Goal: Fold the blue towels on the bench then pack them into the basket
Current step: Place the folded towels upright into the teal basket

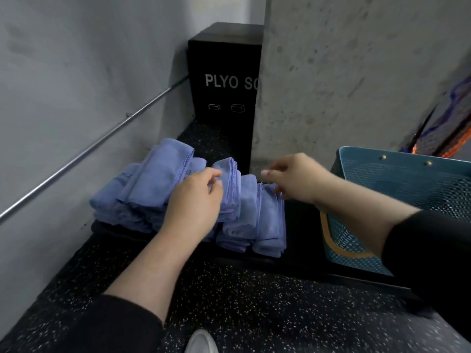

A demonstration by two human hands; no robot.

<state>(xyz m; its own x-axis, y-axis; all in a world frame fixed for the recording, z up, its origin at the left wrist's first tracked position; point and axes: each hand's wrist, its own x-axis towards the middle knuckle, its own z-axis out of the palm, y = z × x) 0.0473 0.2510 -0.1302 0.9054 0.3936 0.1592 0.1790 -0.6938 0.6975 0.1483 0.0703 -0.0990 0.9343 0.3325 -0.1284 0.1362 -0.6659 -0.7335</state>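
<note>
Folded blue towels (193,200) stacked at desk (300,225) left end, mesh basket (407,200) at right. Left hand (196,200) pinches towel edge; right hand (293,179) loose, holding nothing. Risk: one-handed lift unfolds towel, topples adj stacks.

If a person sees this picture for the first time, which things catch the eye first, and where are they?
First come the blue towels, folded in a row on the dark bench in the middle, with the left hand on them and the right hand just above their right end. Next is the teal basket at the right, and the black box lettered PLYO behind.
</note>
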